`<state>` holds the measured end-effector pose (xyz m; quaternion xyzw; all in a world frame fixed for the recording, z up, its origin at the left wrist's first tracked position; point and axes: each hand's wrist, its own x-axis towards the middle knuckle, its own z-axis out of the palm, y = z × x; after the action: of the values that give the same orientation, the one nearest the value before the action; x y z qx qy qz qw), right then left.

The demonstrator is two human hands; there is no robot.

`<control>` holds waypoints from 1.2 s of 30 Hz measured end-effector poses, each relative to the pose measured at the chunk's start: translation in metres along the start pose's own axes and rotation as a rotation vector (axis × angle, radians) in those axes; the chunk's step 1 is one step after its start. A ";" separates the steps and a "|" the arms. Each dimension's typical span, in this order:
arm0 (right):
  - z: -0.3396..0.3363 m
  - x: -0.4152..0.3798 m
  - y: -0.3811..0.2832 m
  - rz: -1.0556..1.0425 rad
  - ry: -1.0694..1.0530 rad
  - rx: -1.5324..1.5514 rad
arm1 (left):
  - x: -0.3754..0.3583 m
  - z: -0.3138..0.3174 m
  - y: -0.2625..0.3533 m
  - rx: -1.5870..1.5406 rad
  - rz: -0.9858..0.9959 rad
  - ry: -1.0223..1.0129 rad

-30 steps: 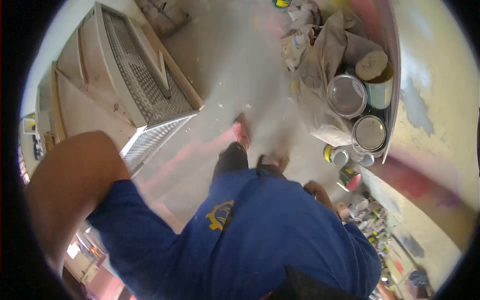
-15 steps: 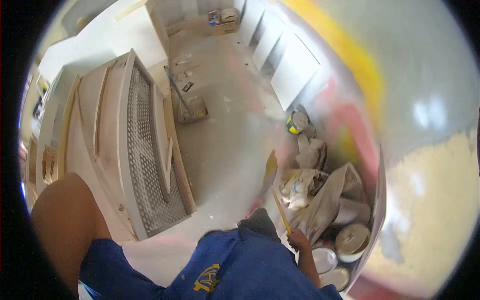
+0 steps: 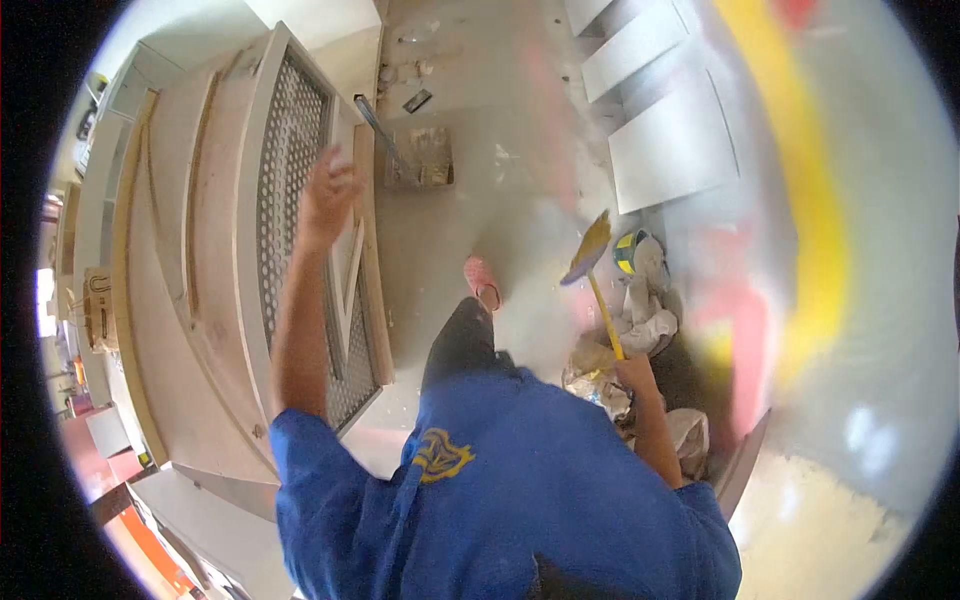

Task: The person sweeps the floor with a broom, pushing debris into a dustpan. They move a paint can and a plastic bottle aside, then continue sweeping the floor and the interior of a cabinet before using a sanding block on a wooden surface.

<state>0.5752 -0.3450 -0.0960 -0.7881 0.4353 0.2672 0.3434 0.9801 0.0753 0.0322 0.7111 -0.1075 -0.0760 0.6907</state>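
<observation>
My right hand (image 3: pixel 634 374) is wrapped round the yellow handle of a broom (image 3: pixel 592 250), whose yellowish-brown bristle head points forward above the floor. Out in front, my left hand (image 3: pixel 330 200) is raised with its fingers apart and holds nothing. It appears over the edge of the perforated panel (image 3: pixel 292 110); the gap between them is hard to judge. A little beyond that hand, what looks like a long-handled dustpan (image 3: pixel 435 160) stands on the floor, its blue-grey handle leaning against the wooden edge.
Wooden panels (image 3: pixel 170 250) lean along the left. White boards (image 3: pixel 675 145) stand against the paint-marked wall at right. Below them are a yellow-and-dark bucket (image 3: pixel 628 252) and dusty sacks (image 3: pixel 648 325). My foot in a pink clog (image 3: pixel 481 280) is on the grey floor. Debris (image 3: pixel 417 101) lies farther ahead.
My left arm has swung forward into view, its hand now near the panel and dustpan. The broom has moved forward and its head is up. My view has shifted forward, and a pink clog shows.
</observation>
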 end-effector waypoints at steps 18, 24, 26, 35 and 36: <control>-0.255 0.284 -0.492 -0.513 -0.179 -0.657 | 0.313 0.006 -0.263 0.363 -0.839 0.699; -0.264 0.493 -0.717 -0.728 -0.307 -1.143 | 0.255 0.024 -0.328 -0.212 -0.525 1.272; -0.254 0.484 -0.828 -0.915 -0.158 -1.148 | 0.275 0.044 -0.254 0.237 -0.667 1.221; -0.042 0.562 -1.067 -1.194 -0.693 -1.765 | 0.248 0.161 -0.228 -0.042 -0.629 1.685; -0.006 0.565 -1.072 -1.205 -0.754 -1.850 | 0.255 0.176 -0.222 -0.114 -0.694 1.781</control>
<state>1.7789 -0.2210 -0.1682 -0.6876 -0.5000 0.4936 -0.1833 1.1921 -0.1555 -0.1847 0.4651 0.6780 0.2872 0.4915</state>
